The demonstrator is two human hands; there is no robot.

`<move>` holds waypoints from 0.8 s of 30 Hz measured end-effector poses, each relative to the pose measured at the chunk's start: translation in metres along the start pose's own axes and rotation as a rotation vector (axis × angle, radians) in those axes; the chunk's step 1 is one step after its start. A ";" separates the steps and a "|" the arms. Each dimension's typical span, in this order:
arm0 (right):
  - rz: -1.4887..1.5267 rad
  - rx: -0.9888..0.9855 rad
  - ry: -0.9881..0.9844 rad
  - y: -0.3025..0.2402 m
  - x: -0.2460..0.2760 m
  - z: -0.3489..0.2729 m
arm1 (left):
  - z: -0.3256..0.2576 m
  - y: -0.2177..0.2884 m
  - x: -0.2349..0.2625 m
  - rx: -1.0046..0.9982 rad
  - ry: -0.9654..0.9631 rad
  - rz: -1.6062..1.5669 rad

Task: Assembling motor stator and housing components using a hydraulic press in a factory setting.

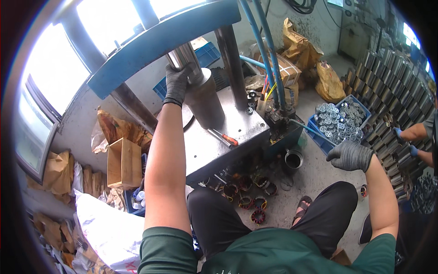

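Grey-gloved fingers of the left hand wrap the shiny press shaft, clamped just above the dull metal cylinder, which stands upright on the steel table. A red-handled screwdriver lies near the cylinder's base. Over on the right, the right hand hangs with fingers curled together, holding nothing, beside the blue crate of round metal parts.

Gloved left hand gripping steel cylinder on press table, gloved right hand closed beside blue crate of rotors
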State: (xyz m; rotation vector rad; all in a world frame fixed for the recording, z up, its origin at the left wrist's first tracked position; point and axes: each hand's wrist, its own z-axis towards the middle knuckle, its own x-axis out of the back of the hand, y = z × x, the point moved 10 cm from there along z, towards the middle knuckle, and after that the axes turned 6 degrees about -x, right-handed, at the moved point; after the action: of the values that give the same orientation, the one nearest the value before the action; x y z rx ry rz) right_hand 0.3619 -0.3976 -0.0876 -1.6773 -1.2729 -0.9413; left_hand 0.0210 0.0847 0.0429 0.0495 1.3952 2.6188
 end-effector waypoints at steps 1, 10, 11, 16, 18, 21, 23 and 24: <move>0.076 0.025 0.038 0.001 0.005 0.001 | 0.002 -0.002 0.002 0.001 -0.003 -0.022; 0.053 -0.035 -0.025 0.003 0.010 0.001 | -0.001 -0.003 -0.001 -0.001 -0.030 -0.061; 0.232 -0.019 0.079 0.008 0.025 0.000 | 0.000 -0.002 -0.001 -0.005 -0.036 -0.035; 0.091 0.022 -0.011 -0.004 0.014 -0.001 | 0.000 0.002 -0.004 -0.029 -0.037 -0.038; 0.033 0.008 -0.003 0.003 0.011 0.004 | -0.002 0.003 -0.005 -0.029 -0.042 -0.085; 0.429 -0.025 0.213 0.020 0.038 0.000 | -0.003 0.006 -0.007 -0.040 -0.048 -0.110; 0.241 0.028 0.111 0.009 0.022 0.003 | -0.004 0.005 -0.006 -0.020 -0.042 -0.068; 0.056 0.076 0.006 0.002 0.006 0.003 | -0.003 0.005 -0.006 -0.026 -0.041 -0.072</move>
State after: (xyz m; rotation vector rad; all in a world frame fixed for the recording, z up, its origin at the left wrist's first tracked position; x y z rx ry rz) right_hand 0.3653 -0.3931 -0.0833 -1.6415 -1.2368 -0.8537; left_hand 0.0260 0.0781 0.0456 0.0489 1.3247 2.5619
